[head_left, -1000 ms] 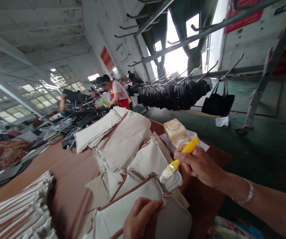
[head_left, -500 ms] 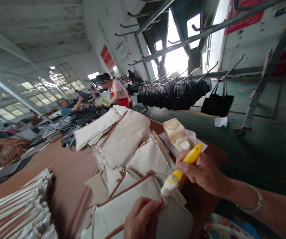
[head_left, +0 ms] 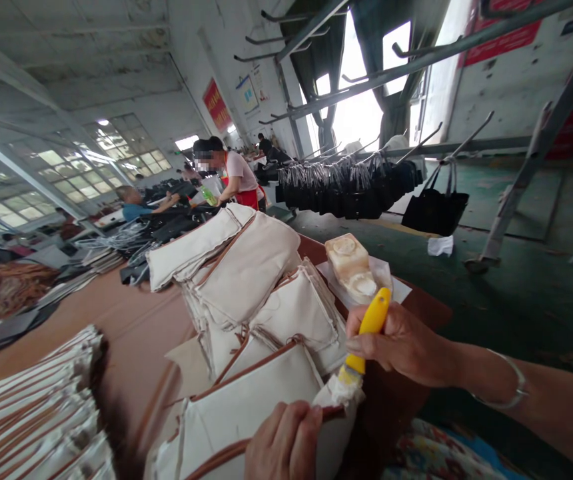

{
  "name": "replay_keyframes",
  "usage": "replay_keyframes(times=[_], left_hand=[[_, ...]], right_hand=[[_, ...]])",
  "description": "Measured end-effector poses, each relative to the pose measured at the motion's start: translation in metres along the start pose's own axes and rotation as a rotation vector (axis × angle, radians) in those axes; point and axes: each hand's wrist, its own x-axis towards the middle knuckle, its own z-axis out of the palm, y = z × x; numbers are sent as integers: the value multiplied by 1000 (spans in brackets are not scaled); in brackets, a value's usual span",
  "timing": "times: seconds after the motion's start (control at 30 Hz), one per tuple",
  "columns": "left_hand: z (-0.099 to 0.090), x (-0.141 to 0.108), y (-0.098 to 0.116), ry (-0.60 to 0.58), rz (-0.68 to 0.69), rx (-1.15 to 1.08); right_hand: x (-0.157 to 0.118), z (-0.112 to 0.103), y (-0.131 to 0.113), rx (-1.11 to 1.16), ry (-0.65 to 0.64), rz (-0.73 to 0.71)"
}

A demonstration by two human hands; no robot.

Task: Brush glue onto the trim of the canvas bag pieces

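Observation:
My right hand [head_left: 401, 343] is closed around the yellow handle of a brush [head_left: 375, 320], whose bristles are thick with white paste. The bristles point down at the brown-trimmed edge of a white fabric piece [head_left: 246, 407], close by my left fingertips; whether they touch it I cannot tell. My left hand [head_left: 286, 440] pinches that piece at its brown-trimmed edge, the thumb hidden. Beyond it lies a pile of similar white pieces [head_left: 246, 267] with brown piping. A stained plastic container [head_left: 349, 260] with white paste at its mouth lies on a white sheet [head_left: 394, 291] behind the brush.
A brown-covered table [head_left: 136, 333] carries another stack of white pieces [head_left: 41, 413] at the left. Black bags [head_left: 351, 190] hang from a metal rack [head_left: 416, 67] on the right. Across the table's far end, a person in a red apron [head_left: 236, 177] bends over work.
My right hand has tipped the brush more upright and brought its bristles down to the trimmed edge. The left hand keeps its pinch, with the edge turned slightly.

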Motion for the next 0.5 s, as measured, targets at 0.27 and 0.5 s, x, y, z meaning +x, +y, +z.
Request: replay_keyframes(times=[0.27, 0.5], left_hand=[[-1, 2, -3, 25, 111, 108], [-5, -8, 5, 79, -169, 64]], right_hand=[[0, -4, -12, -67, 90, -44], [-17, -6, 9, 80, 57, 123]])
